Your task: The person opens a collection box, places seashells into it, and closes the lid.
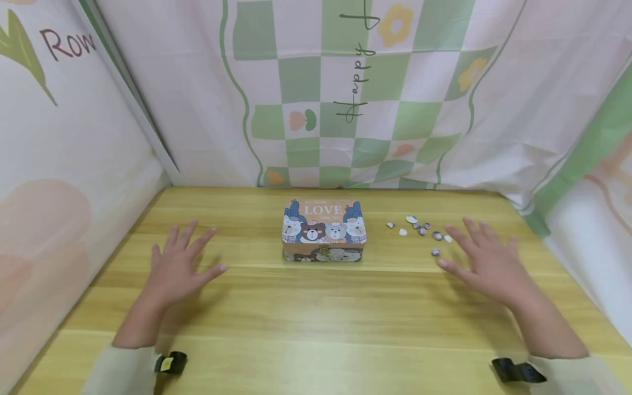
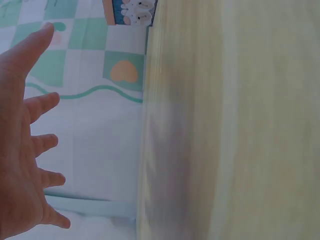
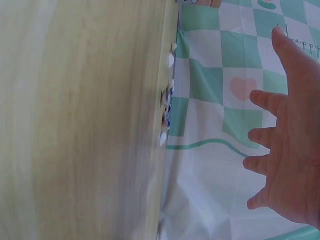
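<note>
A closed rectangular box [image 1: 323,230] with cartoon bears, the word LOVE on its lid and a small clasp in front stands at the middle of the table. To its right lie several small seashells [image 1: 422,231], some purplish and some white. My left hand [image 1: 176,269], fingers spread, hovers over the table to the left of the box and holds nothing. On the other side my right hand [image 1: 494,263] is also spread and empty, its thumb and forefinger close to the nearest shells. In the right wrist view the shells [image 3: 167,107] line up along the table surface.
The wooden table [image 1: 316,318] reaches back to a hanging cloth [image 1: 197,109] printed with green checks and flowers. More printed cloth [image 1: 59,164] closes off the left side, and another cloth [image 1: 592,219] hangs at the right. Dark straps circle both wrists.
</note>
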Demonstrator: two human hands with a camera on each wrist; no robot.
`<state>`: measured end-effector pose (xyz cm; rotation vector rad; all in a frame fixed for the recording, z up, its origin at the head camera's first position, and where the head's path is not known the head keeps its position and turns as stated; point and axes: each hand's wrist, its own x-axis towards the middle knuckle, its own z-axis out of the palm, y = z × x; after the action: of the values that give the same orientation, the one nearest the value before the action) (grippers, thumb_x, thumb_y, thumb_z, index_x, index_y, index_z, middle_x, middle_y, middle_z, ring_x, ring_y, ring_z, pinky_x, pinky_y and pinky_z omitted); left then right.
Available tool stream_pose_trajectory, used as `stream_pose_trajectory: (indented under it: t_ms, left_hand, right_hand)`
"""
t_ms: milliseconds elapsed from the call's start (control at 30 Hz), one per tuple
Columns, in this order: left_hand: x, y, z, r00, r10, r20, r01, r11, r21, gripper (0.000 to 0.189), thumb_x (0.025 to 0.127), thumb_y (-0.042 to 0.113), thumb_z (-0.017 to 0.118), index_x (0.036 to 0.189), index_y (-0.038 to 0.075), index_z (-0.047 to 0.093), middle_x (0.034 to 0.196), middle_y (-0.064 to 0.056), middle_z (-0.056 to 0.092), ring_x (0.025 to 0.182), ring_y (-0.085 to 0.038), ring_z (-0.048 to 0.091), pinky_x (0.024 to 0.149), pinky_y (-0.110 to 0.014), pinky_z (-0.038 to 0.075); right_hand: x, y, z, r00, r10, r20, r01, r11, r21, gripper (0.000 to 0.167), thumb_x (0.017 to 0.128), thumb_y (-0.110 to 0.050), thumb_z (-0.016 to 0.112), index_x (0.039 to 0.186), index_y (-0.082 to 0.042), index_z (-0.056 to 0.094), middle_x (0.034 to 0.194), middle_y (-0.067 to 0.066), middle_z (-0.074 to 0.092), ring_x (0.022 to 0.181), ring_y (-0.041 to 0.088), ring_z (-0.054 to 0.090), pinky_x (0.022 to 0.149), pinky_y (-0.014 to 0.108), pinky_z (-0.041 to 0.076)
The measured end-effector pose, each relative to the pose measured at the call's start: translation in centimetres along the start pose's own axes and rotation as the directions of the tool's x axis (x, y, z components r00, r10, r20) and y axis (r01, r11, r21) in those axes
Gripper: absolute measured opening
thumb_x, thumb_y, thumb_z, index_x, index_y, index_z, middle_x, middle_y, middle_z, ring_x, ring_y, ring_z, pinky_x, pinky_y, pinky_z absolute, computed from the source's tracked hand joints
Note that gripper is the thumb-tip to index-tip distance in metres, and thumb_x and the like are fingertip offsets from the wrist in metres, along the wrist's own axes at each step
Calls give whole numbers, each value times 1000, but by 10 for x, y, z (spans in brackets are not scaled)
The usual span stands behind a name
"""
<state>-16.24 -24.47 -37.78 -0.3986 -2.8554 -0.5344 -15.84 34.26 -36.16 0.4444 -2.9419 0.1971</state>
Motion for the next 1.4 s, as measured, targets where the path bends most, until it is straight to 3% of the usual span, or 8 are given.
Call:
stream_pose_trajectory:
  t_ms: [167,467,567,700,933,1233,1400]
  left_hand:
    - [7,6,6,1000,17,-1,-17,999,-42,80,86,60,63,152,22,36,161,-15,14,143,-51,5,96,-86,4]
    - [15,19,13,998,61,-11,-62,990,-126,79,85,54,67,149,17,40,160,-17,16,142,-51,11,102,-82,10]
    - [17,24,15,998,66,-14,-68,982,-174,78,85,51,70,149,16,41,160,-17,18,142,-49,13,104,-79,12]
    - [19,31,20,998,61,0,-59,964,-260,79,82,48,73,148,17,42,159,-15,20,142,-46,16,104,-78,17]
    - [20,43,26,997,46,57,-19,916,-401,79,81,47,77,147,19,44,156,-13,27,141,-42,21,103,-73,30]
    - [24,56,33,995,73,68,-33,881,-471,73,82,45,76,144,17,48,151,-13,36,138,-37,30,104,-69,32]
    - [25,61,36,992,91,82,-35,850,-525,65,85,39,75,142,18,51,149,-11,40,135,-36,35,104,-66,35]
  right_hand:
    - [3,-10,-1,999,-44,-28,45,998,46,79,92,-50,60,154,-13,28,156,30,12,139,57,10,97,84,-3]
    - [6,-25,0,994,-91,-57,99,984,146,79,90,-46,65,153,-12,32,156,29,16,138,56,16,111,70,-2]
    - [9,-32,0,993,-103,-63,114,969,220,79,89,-42,68,153,-12,32,155,30,18,137,57,18,109,74,7]
    - [16,-42,-1,992,-117,-54,128,948,292,78,89,-38,71,152,-12,33,154,30,21,134,58,22,99,80,22]
    - [29,-56,-2,988,-154,-30,156,942,296,76,88,-40,71,151,-13,36,155,28,23,134,55,27,99,76,28]
    - [41,-68,3,989,-147,28,127,922,365,75,88,-43,71,149,-15,38,156,24,24,139,51,22,103,77,21]
    - [48,-72,9,985,-172,21,150,906,397,75,87,-42,72,148,-11,40,155,22,28,140,48,23,109,71,20]
